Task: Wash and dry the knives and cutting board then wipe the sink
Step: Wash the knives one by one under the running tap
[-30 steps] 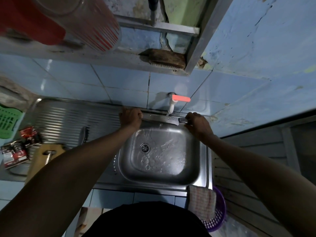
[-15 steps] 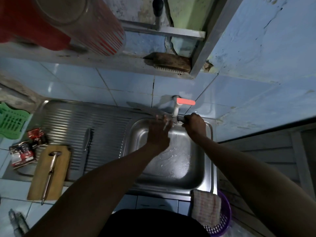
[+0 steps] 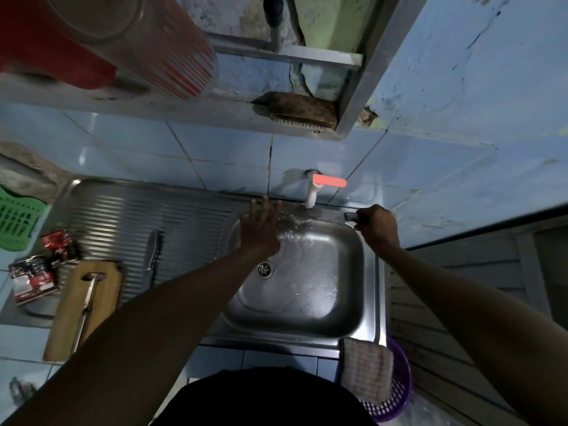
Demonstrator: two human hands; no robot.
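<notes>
Sink point(image 3: 307, 321) basin wet, water running from tap point(image 3: 311, 202) at its back rim. Cutting board point(image 3: 70, 321) parked left on tabletop beside ribbed drainboard point(image 3: 123, 216), one knife point(image 3: 87, 299) lying on it, another knife point(image 3: 153, 249) on the ribs, both out of the splash and probably waiting their turn. Left hand point(image 3: 261, 232) flat, fingers straight, under the stream over a blade, apparently rubbing it; blade barely visible. Right hand point(image 3: 373, 226) curled round that knife's dark handle point(image 3: 350, 216), steadying it at the rim.
</notes>
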